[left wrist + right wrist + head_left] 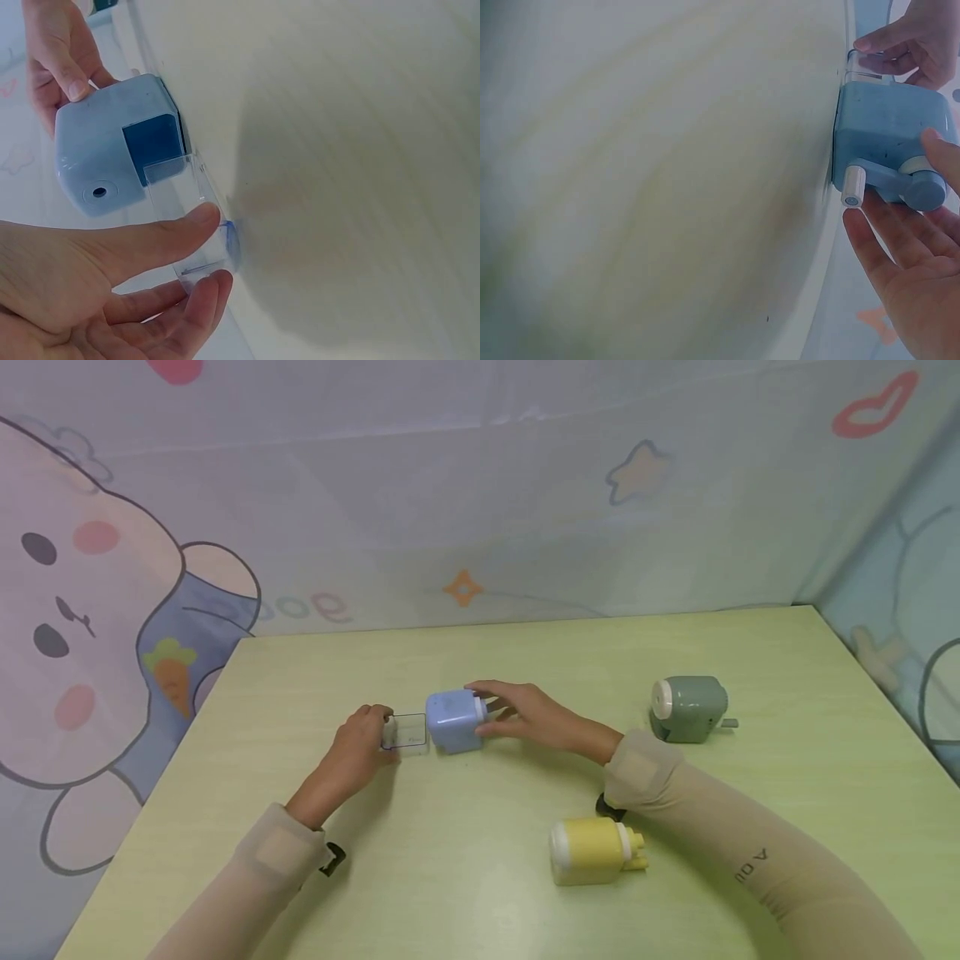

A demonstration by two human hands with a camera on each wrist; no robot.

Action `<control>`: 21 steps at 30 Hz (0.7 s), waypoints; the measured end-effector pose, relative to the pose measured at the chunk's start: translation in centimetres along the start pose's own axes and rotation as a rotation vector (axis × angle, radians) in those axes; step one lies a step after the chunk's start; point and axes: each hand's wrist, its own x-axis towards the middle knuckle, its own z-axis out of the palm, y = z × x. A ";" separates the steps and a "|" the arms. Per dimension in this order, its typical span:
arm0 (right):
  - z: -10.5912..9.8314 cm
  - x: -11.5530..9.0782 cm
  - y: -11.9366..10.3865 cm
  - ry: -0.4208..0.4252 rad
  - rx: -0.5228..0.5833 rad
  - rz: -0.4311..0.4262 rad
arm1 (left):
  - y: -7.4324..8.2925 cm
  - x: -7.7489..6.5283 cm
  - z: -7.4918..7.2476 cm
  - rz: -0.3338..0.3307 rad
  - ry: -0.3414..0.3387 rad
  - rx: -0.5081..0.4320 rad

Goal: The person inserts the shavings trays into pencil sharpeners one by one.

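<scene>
A light-blue pencil sharpener (453,720) stands at the middle of the table, its square drawer opening (154,142) facing the left hand. The left hand (358,745) pinches a clear plastic shavings drawer (408,733) between thumb and fingers. In the left wrist view, the end of the drawer (169,176) lies right at the opening's lower corner. The right hand (534,714) grips the sharpener from its crank side, thumb on the body and fingers spread around the back. A crank with a white knob (853,186) shows in the right wrist view.
A yellow sharpener (588,852) lies nearer the front, close to the right forearm. Farther right stands a dark green sharpener (693,706) with its crank pointing right. Behind the table (465,902) hangs a printed cloth backdrop (390,493).
</scene>
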 end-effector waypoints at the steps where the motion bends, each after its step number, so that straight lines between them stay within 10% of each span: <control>1: 0.0 0.0 0.0 0.000 0.000 -0.002 | 0.1 0.0 0.0 0.002 0.001 0.001; 21: 0.1 0.0 0.1 0.002 0.020 0.002 | 1.0 0.3 0.2 0.022 0.013 -0.024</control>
